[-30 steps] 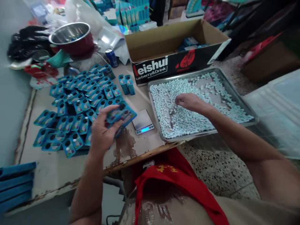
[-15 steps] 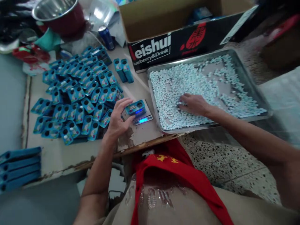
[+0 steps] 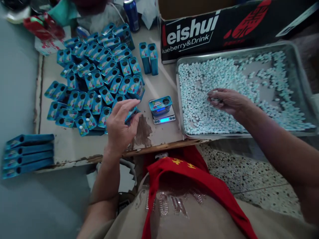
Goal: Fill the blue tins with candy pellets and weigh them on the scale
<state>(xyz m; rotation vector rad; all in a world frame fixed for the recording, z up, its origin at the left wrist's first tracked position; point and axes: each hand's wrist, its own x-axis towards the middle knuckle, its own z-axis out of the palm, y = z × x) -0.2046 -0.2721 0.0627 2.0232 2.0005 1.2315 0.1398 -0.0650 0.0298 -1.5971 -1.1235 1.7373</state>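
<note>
Left hand (image 3: 122, 122): fingers wide, near blue carton (image 3: 160, 105) on digital scale (image 3: 164, 120). Right hand (image 3: 229, 101): fingers curled around pale tablets (image 3: 215, 91), over metal tray (image 3: 224, 135).

Small blue oblong boxes (image 3: 81, 100) with dark round holes crowd the left; pale mint-and-white pellets (image 3: 199, 96) dot the silver metal tray (image 3: 270, 93) at right. Upper right, a black cardboard carton (image 3: 220, 30) bears white lettering and red print. Bottom centre, a red apron (image 3: 199, 172) shows yellow motifs.

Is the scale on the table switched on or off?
On: the scale's display glows blue, in front of the blue box resting on it.
</note>
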